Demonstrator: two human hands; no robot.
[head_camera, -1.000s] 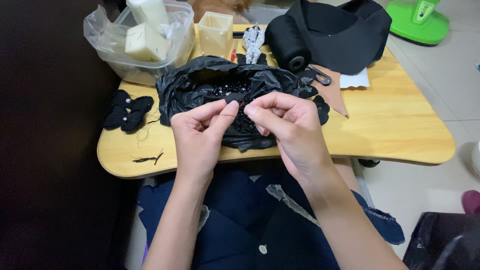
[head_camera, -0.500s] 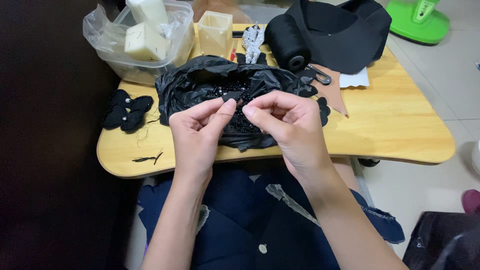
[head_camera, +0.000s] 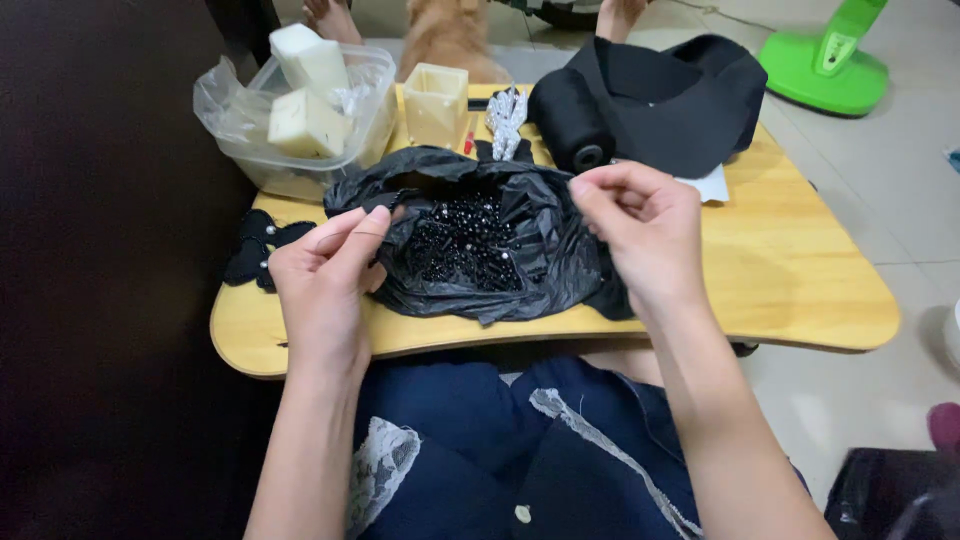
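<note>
Far left on the wooden table (head_camera: 800, 290): clear plastic tub (head_camera: 300, 150) with pale blocks. Left hand (head_camera: 325, 290), fingers pinched on something thin, beside black bag (head_camera: 540, 250) of black beads (head_camera: 462, 245). Right hand (head_camera: 640, 225), fingertips narrowly pinched at the bag's right edge. Beyond: black thread spool (head_camera: 572, 125), green base (head_camera: 830, 65).
</note>
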